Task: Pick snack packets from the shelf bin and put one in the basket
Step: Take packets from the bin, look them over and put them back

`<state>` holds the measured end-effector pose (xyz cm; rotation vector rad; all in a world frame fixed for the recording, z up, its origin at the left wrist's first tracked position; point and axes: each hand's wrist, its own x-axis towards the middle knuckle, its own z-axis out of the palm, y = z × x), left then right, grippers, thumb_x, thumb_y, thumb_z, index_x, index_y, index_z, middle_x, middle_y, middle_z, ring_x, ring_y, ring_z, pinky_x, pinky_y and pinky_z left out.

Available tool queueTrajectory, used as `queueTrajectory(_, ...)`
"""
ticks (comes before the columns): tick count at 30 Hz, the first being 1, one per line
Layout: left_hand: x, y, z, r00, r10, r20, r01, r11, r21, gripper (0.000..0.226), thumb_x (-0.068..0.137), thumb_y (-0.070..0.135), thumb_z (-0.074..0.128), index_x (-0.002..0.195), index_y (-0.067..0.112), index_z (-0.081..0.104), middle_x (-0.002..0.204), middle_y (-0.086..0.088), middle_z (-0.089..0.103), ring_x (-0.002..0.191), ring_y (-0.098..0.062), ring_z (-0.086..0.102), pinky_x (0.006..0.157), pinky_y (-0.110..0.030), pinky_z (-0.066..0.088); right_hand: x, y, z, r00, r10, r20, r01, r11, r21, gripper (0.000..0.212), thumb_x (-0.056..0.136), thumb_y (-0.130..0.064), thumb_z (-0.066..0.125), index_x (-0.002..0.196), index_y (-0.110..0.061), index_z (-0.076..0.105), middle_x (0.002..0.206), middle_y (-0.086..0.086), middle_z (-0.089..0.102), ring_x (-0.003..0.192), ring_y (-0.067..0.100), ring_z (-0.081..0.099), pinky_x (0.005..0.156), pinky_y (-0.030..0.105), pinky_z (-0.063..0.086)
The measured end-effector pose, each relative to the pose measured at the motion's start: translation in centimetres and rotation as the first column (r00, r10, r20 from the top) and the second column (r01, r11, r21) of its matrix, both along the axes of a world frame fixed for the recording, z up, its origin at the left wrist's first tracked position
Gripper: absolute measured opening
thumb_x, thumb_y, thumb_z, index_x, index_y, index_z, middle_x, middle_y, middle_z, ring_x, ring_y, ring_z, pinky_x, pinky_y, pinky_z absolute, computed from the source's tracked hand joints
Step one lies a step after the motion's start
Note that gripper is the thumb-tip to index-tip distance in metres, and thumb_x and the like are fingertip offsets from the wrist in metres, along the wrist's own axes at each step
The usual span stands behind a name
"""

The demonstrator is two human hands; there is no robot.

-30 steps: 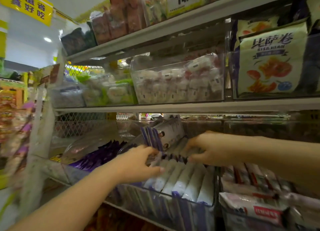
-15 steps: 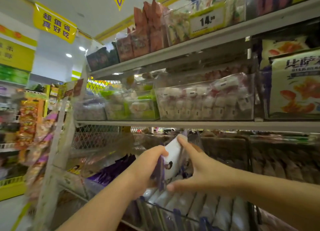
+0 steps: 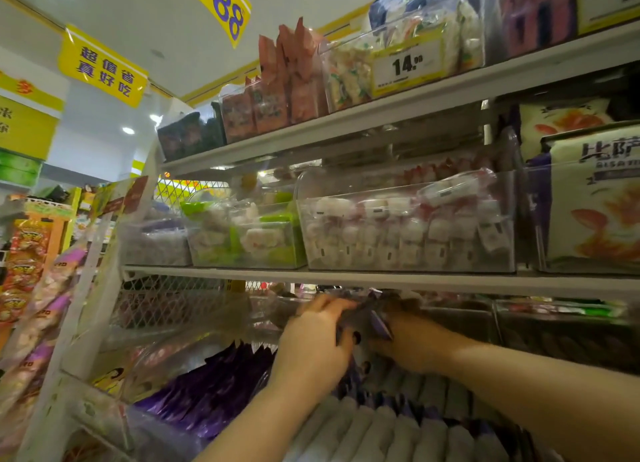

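Upper shelf [image 3: 346, 120]: red packets [image 3: 294, 77], price-tagged bin [image 3: 349, 70].
Middle shelf [image 3: 381, 280]: clear bins [image 3: 408, 233] side by side.
Below: snack packets [image 3: 374, 430], upright rows.

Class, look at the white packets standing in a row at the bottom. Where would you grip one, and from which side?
Probably pinch a white packet by its top edge, coming from above and in front. The packets stand on edge, pressed side by side, so only their tops are free, and the shelf overhead leaves the front open.

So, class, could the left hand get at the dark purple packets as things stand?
Probably yes: nothing stands between the left hand and the purple packets beside it, though it grips other packets.
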<state>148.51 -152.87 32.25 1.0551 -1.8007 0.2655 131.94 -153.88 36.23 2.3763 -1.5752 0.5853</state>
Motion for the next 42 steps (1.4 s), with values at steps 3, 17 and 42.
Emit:
queueTrajectory(3, 1.0, -1.8, -0.2, 0.940, 0.165, 0.298, -0.170, 0.985, -0.009, 0.061, 0.092, 0.041, 0.055, 0.147, 0.039, 0.029, 0.152, 0.008, 0.030, 0.138, -0.020, 0.033, 0.113, -0.034, 0.030, 0.5, -0.8, 0.3, 0.985, 0.145, -0.092, -0.133, 0.983, 0.127, 0.046, 0.093, -0.032, 0.056, 0.136, -0.022, 0.049, 0.139, 0.003, 0.050, 0.127, 0.020, 0.047, 0.109, 0.033, 0.037)
queueTrajectory(17, 3.6, -3.2, 0.2, 0.873, 0.161, 0.461, -0.227, 0.969, 0.092, 0.076, 0.088, 0.038, 0.067, 0.150, 0.037, 0.024, 0.149, 0.005, 0.041, 0.131, -0.018, 0.045, 0.104, -0.032, 0.043, -0.8, -1.4, 0.4, 0.973, 0.170, -0.158, -0.194, 0.969, -0.151, 0.068, 0.076, -0.051, 0.063, 0.136, -0.031, 0.039, 0.108, -0.019, 0.053, 0.084, -0.006, 0.044, 0.079, 0.006, 0.036)
queueTrajectory(42, 4.6, 0.2, -0.4, 0.963, 0.055, 0.265, -0.120, 0.965, 0.233, 0.091, 0.088, 0.036, 0.068, 0.155, 0.035, 0.007, 0.162, 0.008, 0.009, 0.133, -0.023, 0.045, 0.106, -0.041, 0.043, -2.7, 1.7, 0.2, 0.992, 0.096, -0.076, -0.098, 0.995, -0.024, 0.110, 0.072, -0.060, 0.069, 0.150, -0.035, -0.003, 0.155, -0.003, 0.021, 0.138, 0.019, 0.030, 0.106, 0.025, 0.028)
